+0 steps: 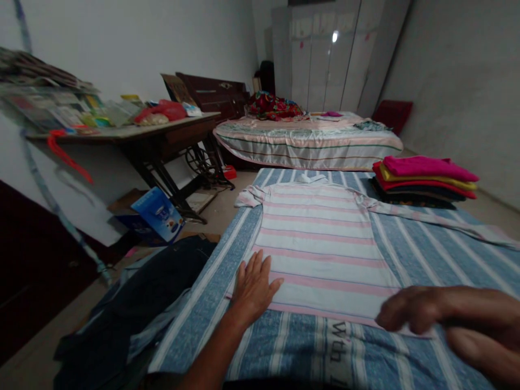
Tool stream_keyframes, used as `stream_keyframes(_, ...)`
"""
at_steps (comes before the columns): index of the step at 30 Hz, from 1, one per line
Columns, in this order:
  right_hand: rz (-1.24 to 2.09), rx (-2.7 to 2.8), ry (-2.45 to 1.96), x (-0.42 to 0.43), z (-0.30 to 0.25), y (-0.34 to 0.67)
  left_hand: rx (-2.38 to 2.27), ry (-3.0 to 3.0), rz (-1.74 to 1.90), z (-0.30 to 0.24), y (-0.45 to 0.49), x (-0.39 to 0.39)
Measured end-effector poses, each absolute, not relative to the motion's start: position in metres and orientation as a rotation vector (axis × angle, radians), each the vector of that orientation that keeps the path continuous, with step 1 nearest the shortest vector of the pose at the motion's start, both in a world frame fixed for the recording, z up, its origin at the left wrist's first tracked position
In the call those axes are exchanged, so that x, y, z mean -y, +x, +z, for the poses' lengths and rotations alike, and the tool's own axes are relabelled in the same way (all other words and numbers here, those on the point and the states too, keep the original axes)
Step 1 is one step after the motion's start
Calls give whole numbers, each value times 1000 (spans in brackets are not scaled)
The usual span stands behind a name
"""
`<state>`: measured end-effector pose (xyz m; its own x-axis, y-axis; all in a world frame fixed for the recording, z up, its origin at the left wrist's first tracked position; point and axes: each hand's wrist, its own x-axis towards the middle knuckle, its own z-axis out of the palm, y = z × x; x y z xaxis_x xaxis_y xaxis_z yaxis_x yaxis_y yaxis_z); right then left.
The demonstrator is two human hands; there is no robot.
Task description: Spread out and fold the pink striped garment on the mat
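Note:
A white long-sleeved shirt (317, 238) with pink stripes lies spread on the blue striped bedsheet (284, 346), its collar at the far end. One sleeve stretches out to the right; the other looks bunched at the far left corner. My left hand (254, 287) rests flat on the shirt's near left part, fingers stretched out and holding nothing. Over the near right corner is my right hand (442, 314), slightly blurred, with fingers bent and the thumb apart. Nothing shows in its grasp; whether its fingertips touch the cloth I cannot tell.
A stack of folded clothes (424, 181) sits on the bed at the right. Dark clothes (154, 303) lie beside the bed's left edge. A cluttered sewing-machine table (179, 124) stands against the left wall, a blue box (156, 214) below it. Another bed (312, 143) is beyond.

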<state>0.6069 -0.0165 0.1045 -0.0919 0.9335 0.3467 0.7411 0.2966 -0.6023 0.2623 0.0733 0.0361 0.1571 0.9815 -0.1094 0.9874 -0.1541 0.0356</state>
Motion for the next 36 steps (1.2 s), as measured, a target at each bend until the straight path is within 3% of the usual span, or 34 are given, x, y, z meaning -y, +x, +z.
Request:
stream_keyframes(1, 539, 1885, -1455, 12, 102, 592, -1966, 2323, -77, 39, 267, -75)
stream_keyframes(3, 596, 1855, -1523, 3, 89, 564, -1919, 2363, -34, 41, 277, -81)
stream_keyframes(14, -139, 1987, -1726, -25, -11, 555, -1676, 2470, 57, 35, 326, -135)
stream_keyframes(26, -447, 1981, -1839, -30, -56, 580, -1703, 2532, 17, 7, 338, -156)
stream_keyframes(36, -565, 1992, -1826, -31, -74, 588, -1724, 2480, -49, 17, 340, -161)
